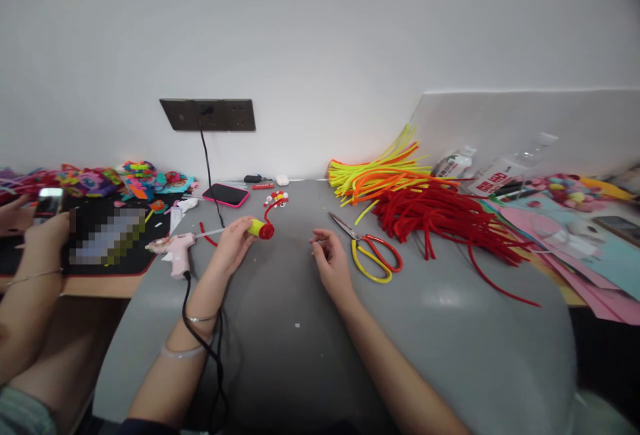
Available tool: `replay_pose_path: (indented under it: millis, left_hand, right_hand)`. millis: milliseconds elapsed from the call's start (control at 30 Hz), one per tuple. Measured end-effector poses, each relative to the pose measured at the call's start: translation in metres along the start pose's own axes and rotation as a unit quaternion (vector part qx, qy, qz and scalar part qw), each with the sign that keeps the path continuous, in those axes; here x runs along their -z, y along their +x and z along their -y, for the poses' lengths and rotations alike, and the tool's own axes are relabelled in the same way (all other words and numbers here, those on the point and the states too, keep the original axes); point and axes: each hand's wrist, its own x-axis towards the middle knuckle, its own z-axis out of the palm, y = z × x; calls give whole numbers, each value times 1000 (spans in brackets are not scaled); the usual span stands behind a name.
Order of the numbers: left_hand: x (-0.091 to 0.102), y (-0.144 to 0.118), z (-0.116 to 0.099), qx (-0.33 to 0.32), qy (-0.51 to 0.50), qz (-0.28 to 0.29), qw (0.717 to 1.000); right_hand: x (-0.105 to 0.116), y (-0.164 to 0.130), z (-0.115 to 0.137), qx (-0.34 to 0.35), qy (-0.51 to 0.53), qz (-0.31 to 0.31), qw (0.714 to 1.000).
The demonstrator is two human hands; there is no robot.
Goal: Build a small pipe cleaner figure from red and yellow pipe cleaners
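My left hand (234,243) grips a small yellow-and-red pipe-cleaner roll (262,228) just above the grey table (450,348). My right hand (329,258) rests on the table with fingers loosely curled and nothing in it, close to the yellow-handled scissors (373,256). A pink glue gun (175,248) stands left of my left hand, its black cord running past my wrist. A small red-and-white pipe-cleaner piece (275,200) lies beyond the roll.
Piles of red (440,218) and yellow-orange pipe cleaners (380,172) lie at the right rear. A pink-cased phone (226,194) sits by the wall. Coloured paper sheets (590,255) cover the right edge. Another person's hands (40,235) hold a phone at left.
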Motion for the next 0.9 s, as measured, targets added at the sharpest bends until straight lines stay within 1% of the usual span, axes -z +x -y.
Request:
replay_pose_path:
  millis: [133, 233, 300, 533, 667, 900]
  left_hand:
    - [-3, 0, -5, 10, -67, 0, 998]
    - [-5, 0, -8, 43, -117, -14, 992]
    - [-5, -1, -9, 63, -130, -14, 989]
    - [-4, -1, -5, 86, -134, 9, 987]
    - [-3, 1, -3, 75, -135, 19, 988]
    - [-3, 1, -1, 60, -113, 9, 992]
  right_hand:
    - [0, 0, 2, 33, -48, 18, 998]
    - [-1, 1, 4, 73, -88, 45, 992]
    - [-1, 1, 5, 83, -95, 55, 990]
    - [-1, 1, 6, 82, -93, 61, 990]
    - [-2, 1, 6, 78, -89, 60, 991]
    - [-1, 1, 6, 73, -85, 56, 992]
